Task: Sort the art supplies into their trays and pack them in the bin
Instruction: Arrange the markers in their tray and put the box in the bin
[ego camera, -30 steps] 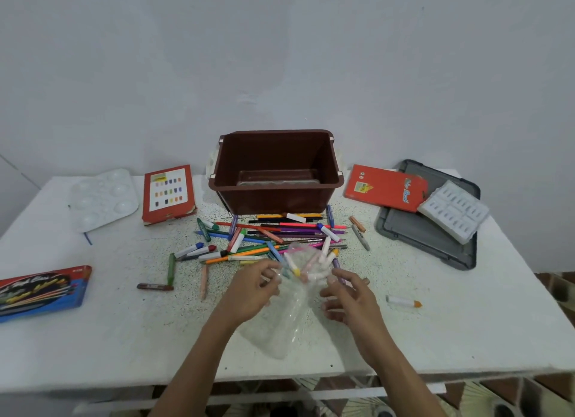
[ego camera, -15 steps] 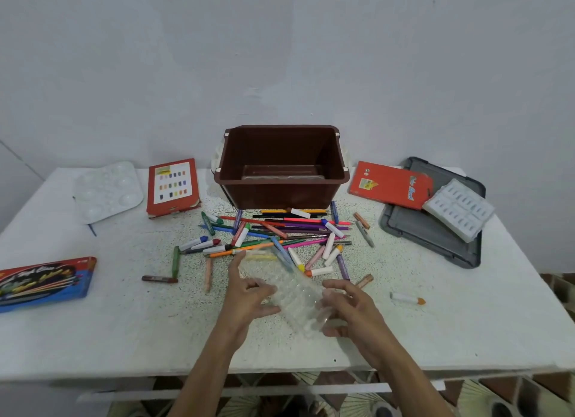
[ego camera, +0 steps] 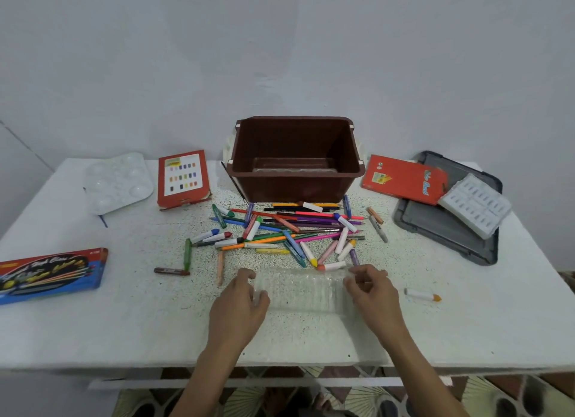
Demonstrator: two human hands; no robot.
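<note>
A clear ribbed plastic tray [ego camera: 300,290] lies flat and crosswise on the table near the front edge. My left hand [ego camera: 238,307] grips its left end, thumb on the tray. My right hand [ego camera: 371,295] holds its right end with curled fingers. Just beyond it sprawls a pile of coloured markers, pencils and crayons [ego camera: 289,233]. The brown bin [ego camera: 295,158] stands behind the pile with a clear tray lying in its bottom. A lone white crayon with an orange tip [ego camera: 422,294] lies right of my right hand.
A white paint palette [ego camera: 118,181] and a red colour box [ego camera: 183,178] sit at the back left. A blue-red pencil case [ego camera: 51,273] lies at the far left. At the right, a grey lid [ego camera: 448,226] carries a red box [ego camera: 404,178] and a white slotted tray [ego camera: 474,205].
The clear tray came down from a tilted, lifted pose, turned crosswise and now lies flat on the table. My hands have spread apart to its two ends.
</note>
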